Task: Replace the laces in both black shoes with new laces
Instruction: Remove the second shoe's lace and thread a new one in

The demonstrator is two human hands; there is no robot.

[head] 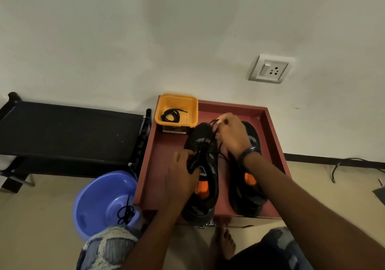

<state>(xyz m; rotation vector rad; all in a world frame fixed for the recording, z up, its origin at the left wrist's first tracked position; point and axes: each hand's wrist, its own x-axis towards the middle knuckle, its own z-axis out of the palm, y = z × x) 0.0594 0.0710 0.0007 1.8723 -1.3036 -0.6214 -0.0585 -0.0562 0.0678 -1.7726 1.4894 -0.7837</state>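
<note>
Two black shoes are sitting side by side, toes toward twelve o'clock, in a red tray (268,123) against the wall. The left hand (183,173) is curling around the tongue and lace area of the left shoe (205,165), steadying it, while the right hand (232,136) is pinching a black lace (212,138) near the toe and drawing it up and away toward one o'clock. The right shoe (250,199) is lying at three o'clock of the first, partly under the right forearm.

A coiled lace (171,115) is waiting in the yellow tub (160,105) at eleven o'clock — another tangle (125,213) is hanging over the blue basin (98,194) at eight o'clock.

The lace looks thin, limp and light; it will likely snag at the eyelets, so gripping close to its stiff tip should be surest — the shoe is soft-sided and best braced at the midfoot.
</note>
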